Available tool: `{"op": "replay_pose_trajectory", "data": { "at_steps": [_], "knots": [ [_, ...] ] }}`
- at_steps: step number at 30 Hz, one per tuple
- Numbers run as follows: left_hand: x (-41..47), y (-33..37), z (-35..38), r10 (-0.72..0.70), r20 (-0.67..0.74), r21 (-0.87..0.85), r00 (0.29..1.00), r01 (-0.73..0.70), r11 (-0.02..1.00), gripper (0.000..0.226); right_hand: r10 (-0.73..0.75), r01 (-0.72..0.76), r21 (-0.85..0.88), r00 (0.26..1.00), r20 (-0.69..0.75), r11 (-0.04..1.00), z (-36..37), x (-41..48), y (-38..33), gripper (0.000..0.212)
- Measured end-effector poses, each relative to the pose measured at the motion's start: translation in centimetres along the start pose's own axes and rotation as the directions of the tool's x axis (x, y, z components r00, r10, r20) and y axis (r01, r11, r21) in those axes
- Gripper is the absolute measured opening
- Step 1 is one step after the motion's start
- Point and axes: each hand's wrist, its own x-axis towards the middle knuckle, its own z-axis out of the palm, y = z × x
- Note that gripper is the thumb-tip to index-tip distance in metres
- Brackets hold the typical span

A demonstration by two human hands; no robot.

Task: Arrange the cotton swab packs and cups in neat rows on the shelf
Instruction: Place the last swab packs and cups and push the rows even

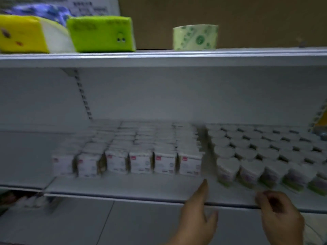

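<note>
The boxed cotton swab packs (139, 163) are sitting in straight rows on the left and middle of the white shelf (123, 186), running from near its front back to the rear wall. Just beside them on the right, the heart-shaped cups (251, 171) are standing in rows of their own, lids up. The left hand (198, 216) is reaching up with fingers straight and relaxed, its fingertip lying over the shelf's front part, apart from the packs. The right hand (281, 214) is hovering at the shelf's front edge below the cups, fingers curling inward with nothing visible in them. On the upper shelf (159, 58), a yellow tissue pack (21, 34), a green tissue pack (100, 33) and a pale green wrapped roll (195, 37) are resting.
</note>
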Motion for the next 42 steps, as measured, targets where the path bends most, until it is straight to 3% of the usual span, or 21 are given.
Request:
{"op": "replay_pose_trajectory", "data": {
  "at_steps": [2, 5, 7, 9, 12, 14, 16, 18, 21, 24, 26, 32, 35, 37, 42],
  "knots": [
    [-1.2, -1.7, -3.4, 0.095, 0.002, 0.012, 0.995, -0.095, 0.995, 0.062, -0.081, 0.081, 0.0, 0.996, -0.036, 0.997, 2.6, -2.0, -2.4, 0.033],
    [-1.5, -3.7, -10.1, 0.278, -0.128, 0.117, 0.952, -0.264, 0.958, 0.051, -0.235, 0.226, 0.082, 0.965, 0.114, 0.971, 8.9, -5.9, -6.4, 0.026],
    [-1.8, -4.9, -15.5, 0.395, -0.262, 0.185, 0.88, -0.356, 0.916, 0.031, -0.345, 0.317, 0.136, 0.878, 0.331, 0.939, 13.7, -8.3, -8.9, 0.023],
    [-1.7, -6.1, -21.7, 0.435, -0.384, 0.228, 0.814, -0.373, 0.899, 0.017, -0.475, 0.498, 0.094, 0.73, 0.491, 0.862, 18.2, -9.8, -10.9, 0.026],
    [-1.2, -8.5, -30.7, 0.391, -0.506, 0.31, 0.769, -0.261, 0.914, 0.018, -0.471, 0.669, -0.07, 0.59, 0.656, 0.74, 24.0, -11.7, -13.9, 0.047],
    [-0.2, -10.5, -35.5, 0.302, -0.537, 0.383, 0.788, -0.092, 0.919, 0.037, -0.416, 0.773, -0.202, 0.518, 0.747, 0.601, 26.7, -12.7, -15.9, 0.065],
    [0.9, -12.2, -38.8, 0.1, -0.441, 0.32, 0.892, 0.052, 0.946, 0.074, -0.356, 0.827, -0.194, 0.423, 0.833, 0.528, 28.6, -13.2, -17.8, 0.081],
    [2.2, -13.5, -40.6, -0.084, -0.241, 0.217, 0.967, 0.138, 0.966, 0.101, -0.175, 0.857, -0.22, 0.333, 0.926, 0.467, 30.1, -13.1, -19.7, 0.094],
    [3.7, -14.8, -40.8, -0.117, -0.042, 0.166, 0.992, 0.123, 0.978, 0.095, -0.177, 0.871, -0.244, 0.345, 0.922, 0.425, 32.9, -12.1, -19.4, 0.104],
    [4.3, -16.0, -40.6, -0.104, -0.014, 0.09, 0.995, 0.105, 0.99, 0.085, -0.16, 0.897, -0.294, 0.36, 0.919, 0.33, 34.3, -11.4, -18.3, 0.123],
    [4.5, -16.1, -40.6, -0.079, 0.001, 0.072, 0.997, 0.079, 0.994, 0.082, -0.157, 0.896, -0.319, 0.379, 0.912, 0.309, 34.5, -11.0, -17.8, 0.12],
    [4.7, -15.8, -41.5, -0.103, 0.084, 0.091, 0.991, 0.096, 0.991, 0.092, -0.133, 0.913, -0.286, 0.335, 0.933, 0.29, 34.3, -10.8, -17.6, 0.115],
    [4.7, -15.9, -41.9, -0.076, 0.115, 0.196, 0.991, 0.052, 0.979, 0.105, -0.145, 0.923, -0.285, 0.329, 0.933, 0.259, 34.2, -10.8, -17.8, 0.139],
    [4.6, -15.8, -42.0, -0.051, 0.112, 0.267, 0.992, 0.019, 0.963, 0.116, -0.167, 0.934, -0.27, 0.312, 0.935, 0.233, 33.7, -10.5, -18.2, 0.144],
    [3.7, -13.6, -42.3, -0.067, -0.035, 0.265, 0.997, 0.074, 0.961, 0.123, -0.227, 0.907, -0.316, 0.381, 0.896, 0.277, 29.3, -7.3, -18.5, 0.125]
  ]
}}
